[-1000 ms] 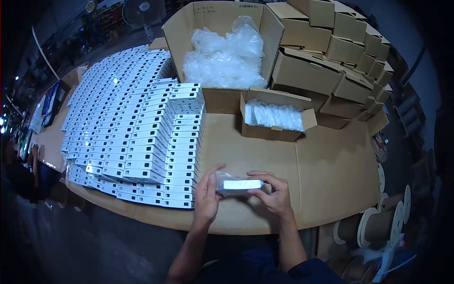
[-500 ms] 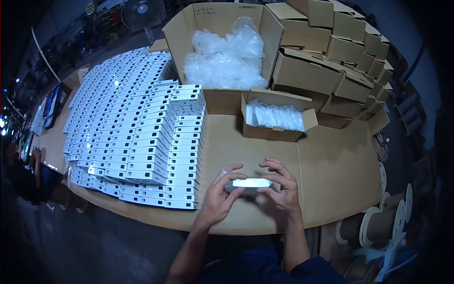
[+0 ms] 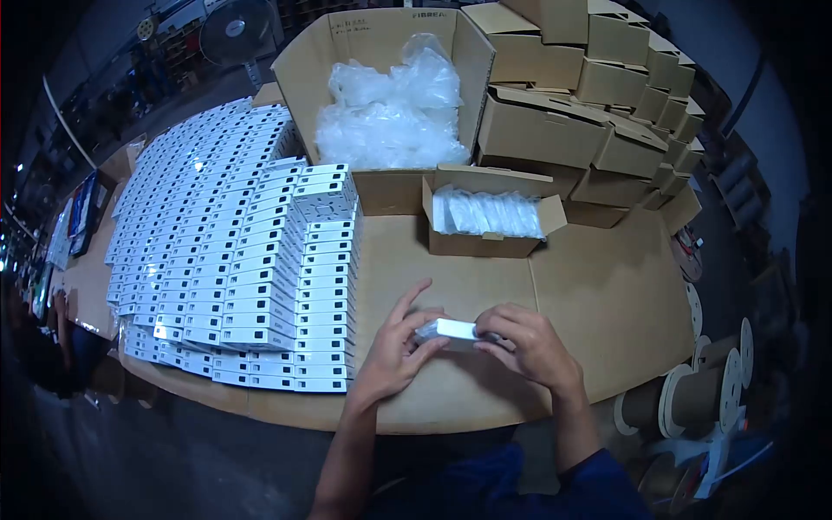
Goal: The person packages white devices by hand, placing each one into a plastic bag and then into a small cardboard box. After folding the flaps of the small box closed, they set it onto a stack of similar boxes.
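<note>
White case (image 3: 456,328) between left hand (image 3: 396,348) and right hand (image 3: 536,348), one end in each pinch

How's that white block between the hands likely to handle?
The white block looks stiff, its edges running straight. It's probably light, since the right hand pinches just one end. The clear plastic by the left hand looks crinkled, so likely floppy and slippery.

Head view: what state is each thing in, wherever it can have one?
White block, held between both hands
Left hand, on the block, index finger raised
Right hand, pinching the block's right end
Small carton, open, holding wrapped packets
Large carton, open, holding plastic bags
White boxes, stacked in rows
Brown boxes, stacked
Fan, spinning or still cannot be told
</note>
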`<state>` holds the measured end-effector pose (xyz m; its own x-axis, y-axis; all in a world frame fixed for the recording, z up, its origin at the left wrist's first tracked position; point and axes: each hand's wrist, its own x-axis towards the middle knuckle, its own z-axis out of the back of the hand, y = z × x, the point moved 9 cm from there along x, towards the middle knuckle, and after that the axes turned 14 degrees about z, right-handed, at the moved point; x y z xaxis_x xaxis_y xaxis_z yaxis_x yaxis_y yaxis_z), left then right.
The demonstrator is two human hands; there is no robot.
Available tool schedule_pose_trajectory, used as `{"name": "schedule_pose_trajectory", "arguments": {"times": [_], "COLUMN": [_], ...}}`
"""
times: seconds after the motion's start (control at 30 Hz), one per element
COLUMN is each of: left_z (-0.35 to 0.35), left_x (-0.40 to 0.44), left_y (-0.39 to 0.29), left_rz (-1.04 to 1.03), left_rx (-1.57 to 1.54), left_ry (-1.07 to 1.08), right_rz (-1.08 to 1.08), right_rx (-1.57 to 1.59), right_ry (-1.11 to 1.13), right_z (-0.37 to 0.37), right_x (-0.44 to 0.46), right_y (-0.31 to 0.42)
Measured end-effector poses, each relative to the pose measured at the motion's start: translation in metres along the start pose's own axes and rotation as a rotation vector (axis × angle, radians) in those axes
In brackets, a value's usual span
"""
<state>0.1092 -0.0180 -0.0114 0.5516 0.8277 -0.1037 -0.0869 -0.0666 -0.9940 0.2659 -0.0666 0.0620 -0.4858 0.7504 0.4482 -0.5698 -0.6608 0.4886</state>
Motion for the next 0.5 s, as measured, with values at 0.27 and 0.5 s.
{"name": "schedule_pose_trajectory", "arguments": {"times": [0.27,0.5], "left_z": [0.029,0.029], "left_x": [0.052,0.098], "left_y": [-0.010,-0.030], "left_rz": [-0.010,-0.158], "left_rx": [0.552,1.009], "left_ry": [-0.378,-0.712], "right_rz": [-0.089,-0.086], "right_rx": [-0.141,-0.281], "right_ry": [-0.196,-0.567], "right_z": [0.042,0.045], "right_x": [0.030,0.063], "right_y": [-0.046,-0.077]}}
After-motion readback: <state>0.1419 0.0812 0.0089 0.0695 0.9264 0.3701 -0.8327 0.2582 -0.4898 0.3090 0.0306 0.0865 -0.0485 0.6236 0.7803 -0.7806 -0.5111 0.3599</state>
